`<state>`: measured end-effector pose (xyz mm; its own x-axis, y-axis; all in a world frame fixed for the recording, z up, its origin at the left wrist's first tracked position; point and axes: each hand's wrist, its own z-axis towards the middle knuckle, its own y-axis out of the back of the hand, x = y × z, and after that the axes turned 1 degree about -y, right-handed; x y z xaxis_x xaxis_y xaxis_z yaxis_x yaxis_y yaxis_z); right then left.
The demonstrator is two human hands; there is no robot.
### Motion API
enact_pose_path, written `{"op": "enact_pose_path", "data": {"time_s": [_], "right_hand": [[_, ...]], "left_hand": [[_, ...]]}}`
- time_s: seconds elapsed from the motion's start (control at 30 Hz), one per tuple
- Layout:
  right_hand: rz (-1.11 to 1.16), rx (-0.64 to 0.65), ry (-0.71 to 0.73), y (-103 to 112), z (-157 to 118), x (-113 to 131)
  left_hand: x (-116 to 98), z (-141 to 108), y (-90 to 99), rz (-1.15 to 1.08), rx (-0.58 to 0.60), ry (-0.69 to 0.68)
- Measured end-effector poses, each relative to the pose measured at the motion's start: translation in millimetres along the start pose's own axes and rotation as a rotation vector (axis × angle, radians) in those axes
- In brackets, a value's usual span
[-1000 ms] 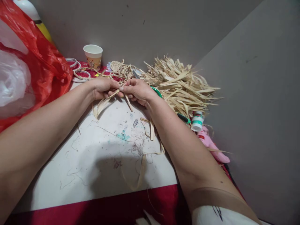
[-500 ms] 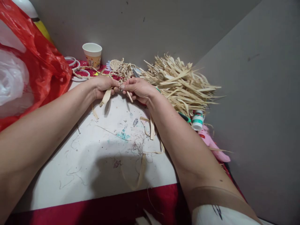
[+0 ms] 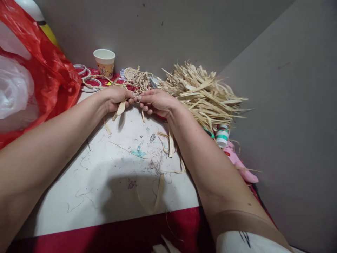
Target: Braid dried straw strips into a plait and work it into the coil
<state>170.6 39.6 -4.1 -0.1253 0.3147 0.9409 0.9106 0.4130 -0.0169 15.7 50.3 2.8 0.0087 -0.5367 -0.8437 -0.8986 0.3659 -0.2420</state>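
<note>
My left hand [image 3: 119, 98] is closed in a pinch on a pale dried-leaf strip [image 3: 120, 108], whose flat end hangs below the fingers. Close against it, my right hand [image 3: 155, 101] pinches the same strip work with thumb and forefinger. A narrow strip end [image 3: 143, 116] dangles under the right fingers. The fingertips cover the spot where the strips meet. Behind the hands lies a tangle of braided straw cord [image 3: 142, 80] with a coiled straw disc [image 3: 129, 73]. To the right spreads a big bundle of dried straw strips [image 3: 202, 92].
A paper cup [image 3: 104, 65] and white rings [image 3: 91, 84] stand at the back left. A red plastic bag [image 3: 56, 75] fills the left side. At right are a small white bottle [image 3: 222, 136] and a pink item [image 3: 240, 165]. Loose fibres litter the white board [image 3: 86, 189]. Grey walls enclose the back and right.
My right hand's fingers have shifted slightly, and the strip end under them now hangs straighter and shows less. The left hand stays nearly still.
</note>
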Motion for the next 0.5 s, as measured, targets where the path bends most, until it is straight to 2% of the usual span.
{"op": "enact_pose_path", "data": {"time_s": [0.07,0.27,0.4,0.5], "right_hand": [[-0.018,0.023,-0.018,0.2,-1.1,0.4],[-0.043,0.084,-0.038,1.1,-1.8,0.7],[-0.031,0.038,-0.015,-0.7,0.3,-0.7],[-0.053,-0.027,0.003,-2.9,1.9,-2.0]], "left_hand": [[-0.2,-1.6,-1.8,0.079,-0.072,-0.053],[-0.4,-2.3,-3.1,0.137,-0.079,-0.062],[0.2,-0.5,-0.7,0.137,-0.043,-0.085],[0.4,-1.4,-0.2,0.142,-0.059,-0.098]]}}
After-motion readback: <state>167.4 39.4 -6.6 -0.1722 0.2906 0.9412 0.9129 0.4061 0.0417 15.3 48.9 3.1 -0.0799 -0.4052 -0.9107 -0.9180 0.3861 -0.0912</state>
